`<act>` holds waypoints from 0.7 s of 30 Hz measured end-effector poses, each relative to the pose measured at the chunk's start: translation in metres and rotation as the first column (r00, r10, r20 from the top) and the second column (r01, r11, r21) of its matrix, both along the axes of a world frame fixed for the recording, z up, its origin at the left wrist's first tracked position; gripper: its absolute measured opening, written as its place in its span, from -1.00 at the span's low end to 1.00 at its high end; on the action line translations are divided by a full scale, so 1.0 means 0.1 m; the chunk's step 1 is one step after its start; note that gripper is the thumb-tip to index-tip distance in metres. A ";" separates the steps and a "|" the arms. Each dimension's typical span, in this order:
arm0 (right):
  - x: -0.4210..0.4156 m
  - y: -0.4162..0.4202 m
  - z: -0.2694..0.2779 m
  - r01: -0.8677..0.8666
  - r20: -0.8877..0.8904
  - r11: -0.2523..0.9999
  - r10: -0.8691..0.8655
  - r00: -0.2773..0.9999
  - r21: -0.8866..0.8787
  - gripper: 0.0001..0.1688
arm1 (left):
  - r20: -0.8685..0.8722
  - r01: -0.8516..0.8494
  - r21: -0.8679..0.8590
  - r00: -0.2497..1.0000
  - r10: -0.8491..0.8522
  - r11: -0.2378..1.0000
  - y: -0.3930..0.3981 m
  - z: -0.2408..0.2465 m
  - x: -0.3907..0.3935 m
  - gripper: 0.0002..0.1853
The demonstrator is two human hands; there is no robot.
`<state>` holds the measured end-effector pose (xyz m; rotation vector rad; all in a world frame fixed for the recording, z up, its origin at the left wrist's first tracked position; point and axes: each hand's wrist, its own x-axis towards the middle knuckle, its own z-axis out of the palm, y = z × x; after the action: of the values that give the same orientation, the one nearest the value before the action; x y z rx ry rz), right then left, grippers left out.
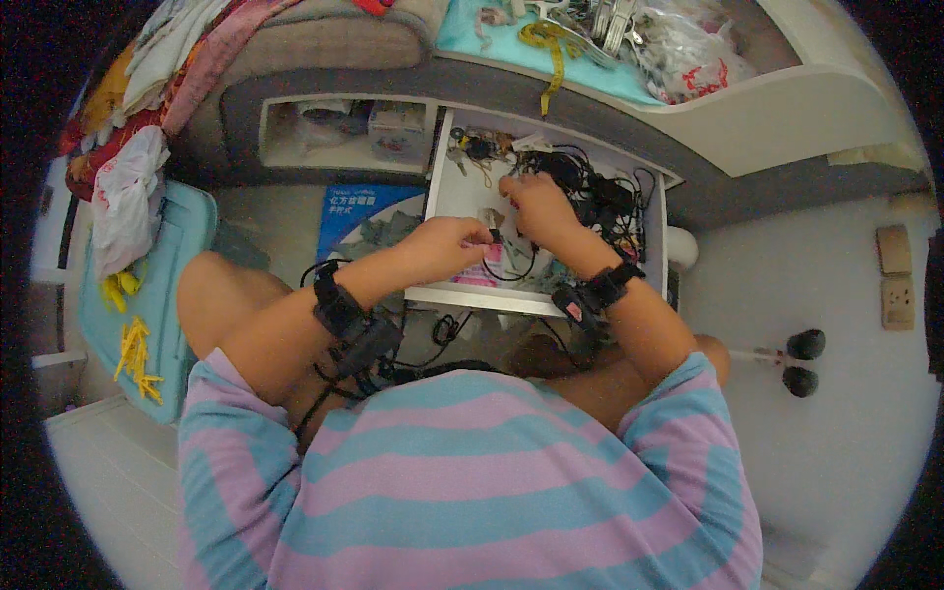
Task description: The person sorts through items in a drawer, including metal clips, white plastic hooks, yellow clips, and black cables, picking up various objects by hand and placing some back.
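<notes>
An open white drawer (483, 296) full of small items lies in front of me. Over its front left part, my left hand (451, 247) pinches the end of a thin black cable (516, 279), which loops down and to the right. My right hand (542, 206) reaches over the middle of the drawer, fingers curled, beside a tangle of black cables (608, 195). What its fingertips touch is hidden. Beneath the hands lie a pink printed packet (479, 269) and greyish scraps. Keys (457, 161) and small black pieces sit in the back left corner.
A blue-green lid or bin (173, 310) at left bears yellow strips (136, 361) and a white plastic bag (129, 199). A yellow tape measure (557, 70) hangs off the shelf above the drawer. Black wrist straps with cables (442, 330) trail across my lap.
</notes>
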<state>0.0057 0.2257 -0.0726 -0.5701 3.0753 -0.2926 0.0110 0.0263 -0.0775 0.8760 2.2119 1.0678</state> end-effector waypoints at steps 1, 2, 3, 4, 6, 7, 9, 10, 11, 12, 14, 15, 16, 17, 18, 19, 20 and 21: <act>0.01 0.04 0.03 0.053 -0.014 0.994 -0.055 0.998 -0.091 -0.63 | 0.027 -0.057 0.047 0.998 0.056 0.997 0.01 -0.02 0.00 -0.64; 0.01 0.06 0.05 0.105 -0.023 0.978 -0.111 0.994 -0.181 -0.64 | 0.056 -0.114 0.093 0.992 0.109 0.989 0.03 -0.04 0.01 -0.61; 0.05 0.05 0.11 0.131 0.002 0.932 -0.138 0.990 -0.339 -0.66 | 0.091 -0.169 0.138 0.983 0.158 0.976 0.05 -0.05 0.02 -0.59; 0.12 0.00 0.21 0.152 0.031 0.859 -0.156 0.987 -0.489 -0.67 | 0.189 -0.219 0.187 0.965 0.184 0.958 0.06 -0.02 0.04 -0.57; 0.24 -0.06 0.30 0.155 0.038 0.725 -0.175 0.984 -0.672 -0.70 | 0.379 -0.320 0.268 0.902 0.206 0.909 0.09 0.06 0.06 -0.54; 0.29 -0.10 0.32 0.136 0.013 0.684 -0.182 0.983 -0.717 -0.71 | 0.506 -0.329 0.279 0.849 0.153 0.902 0.11 0.10 0.07 -0.54; 0.39 -0.15 0.31 0.147 0.045 0.591 -0.183 0.982 -0.793 -0.73 | 0.724 -0.354 0.291 0.689 0.038 0.889 0.13 0.17 0.09 -0.54; 0.43 -0.17 0.28 0.179 0.102 0.538 -0.171 0.980 -0.823 -0.74 | 0.689 -0.353 0.301 0.722 0.054 0.886 0.14 0.16 0.11 -0.58; 0.49 -0.19 0.27 0.213 0.157 0.484 -0.154 0.976 -0.849 -0.75 | 0.654 -0.352 0.311 0.753 0.070 0.883 0.15 0.12 0.14 -0.61; 0.60 -0.26 0.39 0.321 0.310 0.399 -0.095 0.946 -0.859 -0.76 | 0.617 -0.353 0.318 0.782 0.091 0.880 0.15 0.08 0.15 -0.65; 0.63 -0.25 0.36 0.231 0.227 0.470 -0.066 0.972 -0.852 -0.75 | 0.569 -0.274 0.259 0.818 0.083 0.926 0.13 0.02 0.14 -0.69; 0.64 -0.22 0.34 0.187 0.184 0.501 -0.057 0.981 -0.845 -0.75 | 0.544 -0.227 0.227 0.836 0.070 0.947 0.13 0.10 0.13 -0.71; 0.65 -0.16 0.32 0.224 0.201 0.523 -0.102 0.974 -0.823 -0.72 | 0.499 -0.206 0.184 0.862 0.089 0.961 0.11 0.18 0.11 -0.69; 0.64 -0.10 0.31 0.237 0.192 0.522 -0.139 0.971 -0.819 -0.71 | 0.452 -0.189 0.141 0.886 0.107 0.972 0.07 0.29 0.08 -0.67; 0.61 -0.05 0.31 0.243 0.180 0.521 -0.170 0.969 -0.818 -0.70 | 0.399 -0.180 0.095 0.908 0.128 0.979 0.03 0.39 0.03 -0.66; 0.57 0.02 0.31 0.251 0.167 0.521 -0.203 0.965 -0.816 -0.70 | 0.238 -0.204 0.126 0.956 0.170 0.971 -0.08 0.39 -0.11 -0.65; 0.53 0.11 0.27 0.207 0.098 0.575 -0.214 0.972 -0.791 -0.65 | 0.071 -0.222 0.161 0.974 0.213 0.962 -0.24 0.37 -0.27 -0.63; 0.51 0.20 0.27 0.241 0.107 0.612 -0.247 0.963 -0.753 -0.64 | 0.073 -0.311 0.198 0.951 0.302 0.930 -0.36 0.67 -0.37 -0.63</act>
<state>0.0567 0.2459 -0.0454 -0.1008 2.8878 -1.6472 -0.0261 -0.0101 -0.0108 0.5929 2.2808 1.4711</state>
